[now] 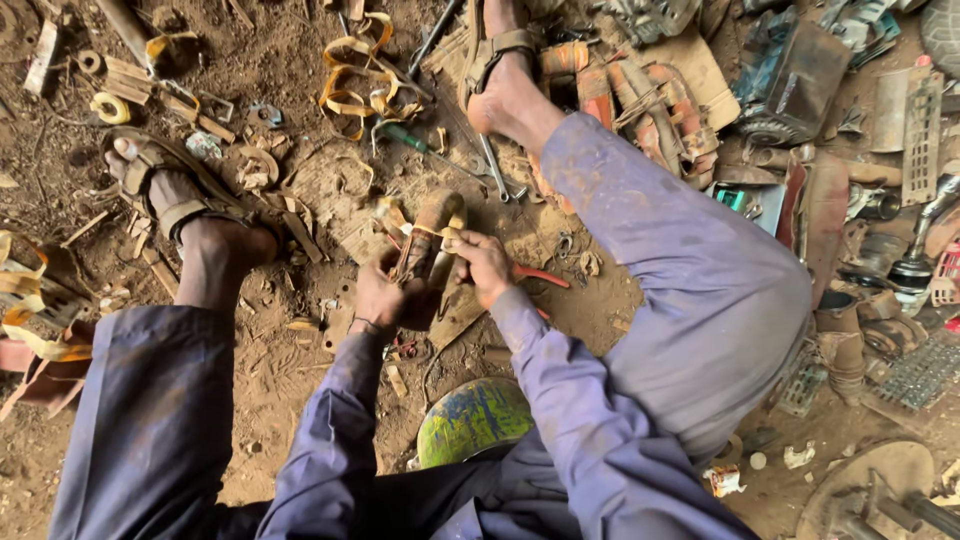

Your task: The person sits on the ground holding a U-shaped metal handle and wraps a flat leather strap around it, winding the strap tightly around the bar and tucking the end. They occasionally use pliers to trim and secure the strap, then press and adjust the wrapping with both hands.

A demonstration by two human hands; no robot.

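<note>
I sit on a dirt floor with both legs spread. My left hand (pixel 385 298) grips the lower end of a brown, rusty coil-like part (pixel 432 225) wrapped in yellowish tape. My right hand (pixel 480 262) pinches the tape near the part's middle. Red-handled pliers (pixel 540 277) lie on the ground just right of my right hand. Copper-coloured strands show along the part's left side.
Loose yellow tape strips (pixel 352 85) lie ahead, with a wrench (pixel 492 165) and a green-handled screwdriver (pixel 405 137). My sandalled feet (pixel 165 190) flank the spot. Scrap metal and motor parts (pixel 790 80) pile at the right. A green-blue round object (pixel 472 418) sits under my arms.
</note>
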